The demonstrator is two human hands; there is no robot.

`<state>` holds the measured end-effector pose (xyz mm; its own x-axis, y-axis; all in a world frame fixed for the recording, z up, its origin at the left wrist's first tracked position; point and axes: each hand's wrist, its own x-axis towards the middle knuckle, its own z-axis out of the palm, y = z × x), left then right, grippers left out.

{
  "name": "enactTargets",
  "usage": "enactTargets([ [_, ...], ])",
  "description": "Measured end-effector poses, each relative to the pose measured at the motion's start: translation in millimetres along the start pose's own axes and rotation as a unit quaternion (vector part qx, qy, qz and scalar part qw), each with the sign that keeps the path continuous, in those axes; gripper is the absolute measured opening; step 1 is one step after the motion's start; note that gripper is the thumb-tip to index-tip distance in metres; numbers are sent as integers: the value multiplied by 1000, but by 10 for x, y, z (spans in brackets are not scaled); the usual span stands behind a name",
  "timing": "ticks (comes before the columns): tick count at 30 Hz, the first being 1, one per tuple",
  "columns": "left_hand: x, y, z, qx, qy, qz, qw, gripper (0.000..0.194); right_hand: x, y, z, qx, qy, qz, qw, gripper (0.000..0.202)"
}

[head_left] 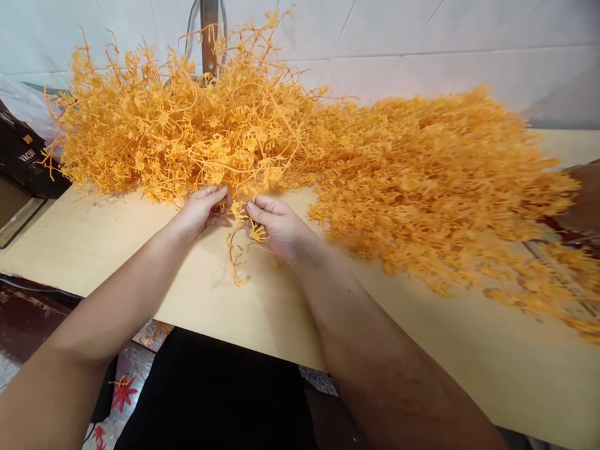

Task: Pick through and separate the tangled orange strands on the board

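A large tangled heap of orange plastic flower pieces (pixel 178 131) lies along the back of the pale table (pixel 117 240). At its front edge my left hand (pixel 206 209) is closed in a pinch on the orange strands. Close beside it, my right hand (pixel 272 222) pinches an orange flower piece (pixel 238 211) between thumb and fingers. A thin curled orange strand (pixel 232 253) hangs below the hands over the tabletop. The fingertips of both hands are partly hidden by the strands.
More orange pieces (pixel 435 181) spread to the right, blurred. A black box (pixel 28 153) stands at the left end. Behind the heap are a pale wall (pixel 365 56) and a brown post (pixel 209 37). A red star-shaped piece (pixel 124 392) lies on the floor.
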<state>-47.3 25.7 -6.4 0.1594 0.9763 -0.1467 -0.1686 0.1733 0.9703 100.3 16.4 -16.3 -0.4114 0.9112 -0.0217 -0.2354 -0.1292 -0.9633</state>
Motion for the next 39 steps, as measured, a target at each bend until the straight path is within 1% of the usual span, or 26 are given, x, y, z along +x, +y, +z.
enactTargets([
  [4, -35, 14, 1, 7, -22, -4, 1000, 9, -21, -45, 11, 19, 8, 9, 1000, 23],
  [8, -84, 19, 9, 45, -64, -13, 997, 17, -23, -57, -1, 12, -3, 0, 1000, 20],
  [10, -94, 14, 5, 59, -87, -5, 994, 17, -20, -53, -12, 2, -7, -1, 1000, 20],
  [12, -90, 4, -1, 82, -97, 10, 992, 15, -15, -45, -21, -5, -12, 1, 1000, 23],
  [16, -68, -24, -4, 161, -101, 40, 981, 8, -4, -22, -24, -4, -23, 16, 1000, 27],
  [19, -56, -52, 3, 219, -80, 82, 969, 11, -4, -3, -20, -7, -27, 12, 1000, 28],
  [23, -27, -94, 0, 294, -49, 142, 944, 14, -12, 16, -27, -46, -43, -3, 998, 29],
  [28, 54, -132, 0, 404, -15, 198, 893, 8, 0, 27, -69, -104, -64, -17, 992, 35],
  [32, 78, -172, 27, 473, -4, 204, 857, 5, 8, 18, -96, -113, -71, -19, 991, 41],
  [35, 67, -195, 50, 510, 4, 204, 835, 6, -1, 13, -110, -128, -79, -18, 989, 42],
  [39, 27, -184, 88, 560, 17, 180, 809, 7, 1, 31, -154, -161, -85, -14, 983, 42],
])
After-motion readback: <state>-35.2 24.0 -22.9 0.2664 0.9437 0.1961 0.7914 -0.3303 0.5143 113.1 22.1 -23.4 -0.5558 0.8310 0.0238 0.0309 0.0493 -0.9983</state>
